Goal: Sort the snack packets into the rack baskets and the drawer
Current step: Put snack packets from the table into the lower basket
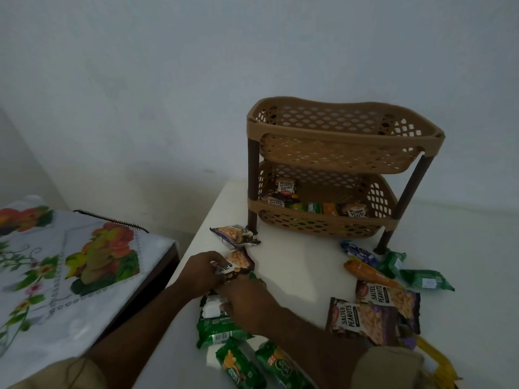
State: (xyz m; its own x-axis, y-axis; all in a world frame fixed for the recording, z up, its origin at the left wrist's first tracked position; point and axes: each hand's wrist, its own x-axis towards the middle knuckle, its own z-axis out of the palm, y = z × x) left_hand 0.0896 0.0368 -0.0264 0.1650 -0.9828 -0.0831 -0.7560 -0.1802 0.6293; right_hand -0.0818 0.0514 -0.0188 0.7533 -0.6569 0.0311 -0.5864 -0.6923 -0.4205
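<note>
A tan two-tier plastic rack (337, 164) stands on the white table (303, 262). Its lower basket (323, 223) holds several packets; the upper basket (345, 136) looks bare. My left hand (203, 273) grips a salted peanuts packet (238, 262) near the table's left edge. My right hand (247, 304) rests over green packets (219, 329) just below it, fingers curled on them. Another peanuts packet (233, 234) lies by the rack's front left leg. Two more peanuts packets (365, 318) lie to the right.
Blue, orange and green packets (390, 265) are scattered by the rack's right leg. Two green packets (264, 366) lie at the near edge, a yellow one (438, 366) at bottom right. A bed with a floral sheet (70, 262) stands left of the table.
</note>
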